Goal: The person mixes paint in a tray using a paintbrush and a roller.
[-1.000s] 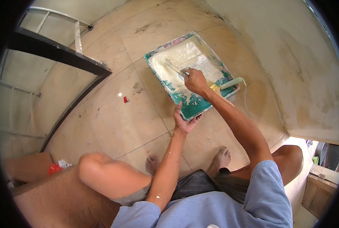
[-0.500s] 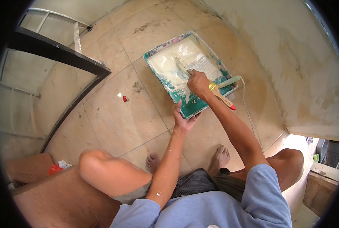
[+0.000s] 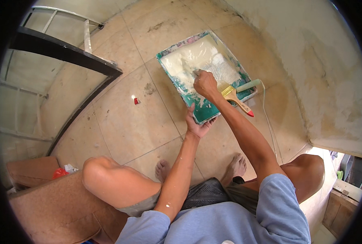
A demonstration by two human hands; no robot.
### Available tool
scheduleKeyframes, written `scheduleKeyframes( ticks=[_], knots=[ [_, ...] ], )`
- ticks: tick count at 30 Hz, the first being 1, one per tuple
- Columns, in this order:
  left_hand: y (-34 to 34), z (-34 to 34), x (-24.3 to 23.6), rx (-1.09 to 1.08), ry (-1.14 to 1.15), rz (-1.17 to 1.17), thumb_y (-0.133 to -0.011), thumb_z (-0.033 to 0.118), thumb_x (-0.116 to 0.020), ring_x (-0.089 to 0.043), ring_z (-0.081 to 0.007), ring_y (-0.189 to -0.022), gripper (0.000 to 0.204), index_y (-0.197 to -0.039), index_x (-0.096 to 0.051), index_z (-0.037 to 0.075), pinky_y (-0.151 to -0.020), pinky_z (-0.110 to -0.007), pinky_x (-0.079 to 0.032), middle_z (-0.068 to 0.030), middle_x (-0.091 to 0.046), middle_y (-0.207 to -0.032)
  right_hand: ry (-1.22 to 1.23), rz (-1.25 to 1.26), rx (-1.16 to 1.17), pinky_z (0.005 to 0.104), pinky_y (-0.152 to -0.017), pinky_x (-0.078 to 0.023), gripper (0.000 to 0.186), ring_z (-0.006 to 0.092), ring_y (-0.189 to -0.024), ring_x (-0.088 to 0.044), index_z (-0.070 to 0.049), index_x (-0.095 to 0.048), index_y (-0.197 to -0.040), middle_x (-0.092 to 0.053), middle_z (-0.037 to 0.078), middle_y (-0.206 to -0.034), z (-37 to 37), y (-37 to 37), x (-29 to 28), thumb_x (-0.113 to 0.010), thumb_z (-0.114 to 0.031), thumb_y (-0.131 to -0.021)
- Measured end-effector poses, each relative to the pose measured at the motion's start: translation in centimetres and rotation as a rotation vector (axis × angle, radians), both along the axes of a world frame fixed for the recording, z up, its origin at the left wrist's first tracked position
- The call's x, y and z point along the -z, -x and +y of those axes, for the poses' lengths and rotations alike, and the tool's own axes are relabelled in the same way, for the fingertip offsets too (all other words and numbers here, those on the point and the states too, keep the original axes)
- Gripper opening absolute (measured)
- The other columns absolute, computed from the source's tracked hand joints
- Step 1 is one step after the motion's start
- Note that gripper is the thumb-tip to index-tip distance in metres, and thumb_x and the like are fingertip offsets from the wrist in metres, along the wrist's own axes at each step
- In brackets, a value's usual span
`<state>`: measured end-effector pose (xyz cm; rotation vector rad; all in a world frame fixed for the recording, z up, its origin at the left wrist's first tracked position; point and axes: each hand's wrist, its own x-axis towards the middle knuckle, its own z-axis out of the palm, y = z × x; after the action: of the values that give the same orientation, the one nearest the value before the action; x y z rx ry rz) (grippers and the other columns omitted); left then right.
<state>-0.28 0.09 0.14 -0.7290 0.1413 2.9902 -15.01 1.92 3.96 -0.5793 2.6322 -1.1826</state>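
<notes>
A green paint tray (image 3: 207, 115) smeared with cream paint lies tilted on the floor in front of me. My left hand (image 3: 199, 127) grips its near left corner, thumb up along the rim and fingers under the edge. Over the tray, my right hand (image 3: 206, 85) is closed round a thin paint-covered tool (image 3: 197, 72); its far end is in the paint and its exact kind is unclear. A paintbrush (image 3: 238, 101) with a wooden, red-tipped handle rests across the tray's right side, beside my right wrist. Next to it, a pale green roller (image 3: 249, 85) on a thin wire lies over the rim.
A black-framed glass panel (image 3: 67, 53) stands at the left, with a metal ladder (image 3: 87, 36) behind it. A stained wall (image 3: 311, 69) rises at the right. A small red scrap (image 3: 136, 101) lies on the floor tiles. Brown board (image 3: 63, 203) is beside my left knee.
My right hand has moved slightly left and nearer with the tool, whose end is now lower in the paint. My left hand still holds the tray corner.
</notes>
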Motion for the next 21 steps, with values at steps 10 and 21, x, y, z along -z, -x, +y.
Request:
scheduleKeyframes(
  ticks=[10, 21],
  knots=[
    [0.0, 0.0, 0.1, 0.001, 0.029, 0.005, -0.075, 0.053, -0.063, -0.059, -0.0265, -0.101, 0.055, -0.113, -0.056, 0.013, -0.09, -0.043, -0.047, -0.0061, -0.063, -0.109, 0.117, -0.016, -0.075, 0.0477, -0.08, -0.048, 0.029, 0.0447, -0.086, -0.06, -0.001, -0.066, -0.095, -0.063, 0.029, -0.089, -0.2, -0.1, -0.4, -0.047, -0.01, -0.075],
    [0.0, 0.1, 0.5, 0.025, 0.051, -0.014, -0.075, 0.056, -0.062, -0.057, -0.0261, -0.104, 0.059, -0.115, -0.055, 0.013, -0.093, -0.043, -0.045, -0.0063, -0.061, -0.112, 0.067, 0.045, 0.002, 0.0467, -0.08, -0.049, 0.029, 0.0442, -0.085, -0.061, -0.002, -0.067, -0.097, -0.064, 0.027, -0.088, -0.8, 0.3, 1.1, -0.047, -0.01, -0.076]
  ],
)
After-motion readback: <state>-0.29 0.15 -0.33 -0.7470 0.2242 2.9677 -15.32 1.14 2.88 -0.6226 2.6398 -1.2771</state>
